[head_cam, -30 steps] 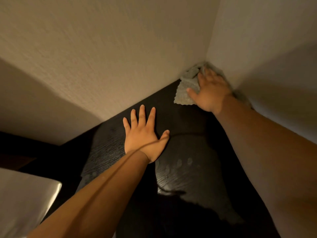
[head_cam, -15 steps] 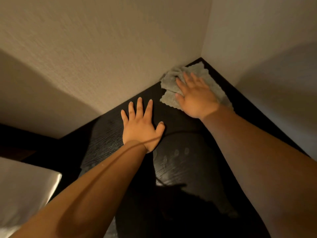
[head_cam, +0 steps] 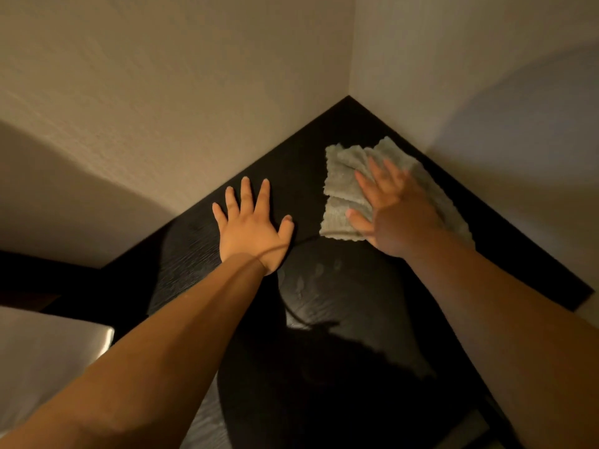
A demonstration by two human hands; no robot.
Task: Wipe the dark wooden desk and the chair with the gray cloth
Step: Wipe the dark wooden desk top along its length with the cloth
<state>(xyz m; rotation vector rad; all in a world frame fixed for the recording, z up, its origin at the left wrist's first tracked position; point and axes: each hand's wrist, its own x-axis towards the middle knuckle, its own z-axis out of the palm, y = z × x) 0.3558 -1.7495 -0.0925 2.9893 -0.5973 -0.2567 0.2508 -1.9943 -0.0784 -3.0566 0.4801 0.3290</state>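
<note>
The dark wooden desk [head_cam: 340,306] fills the corner between two walls. A folded gray cloth [head_cam: 345,179] lies flat on it near the right wall, a short way out from the corner. My right hand [head_cam: 393,210] presses down on the cloth with its fingers spread and is slightly blurred. My left hand [head_cam: 251,226] rests flat on the bare desktop to the left of the cloth, fingers apart, holding nothing. Faint fingerprint smudges show on the desk below the hands. No chair is in view.
Beige walls [head_cam: 181,102] meet at the corner behind the desk. A pale, shiny flat object [head_cam: 48,354] sits at the lower left beside the desk. The desk's right end [head_cam: 583,299] stops against the right wall.
My right hand has dragged the cloth out of the wall corner, back toward me along the right wall. The left hand has stayed planted on the desk.
</note>
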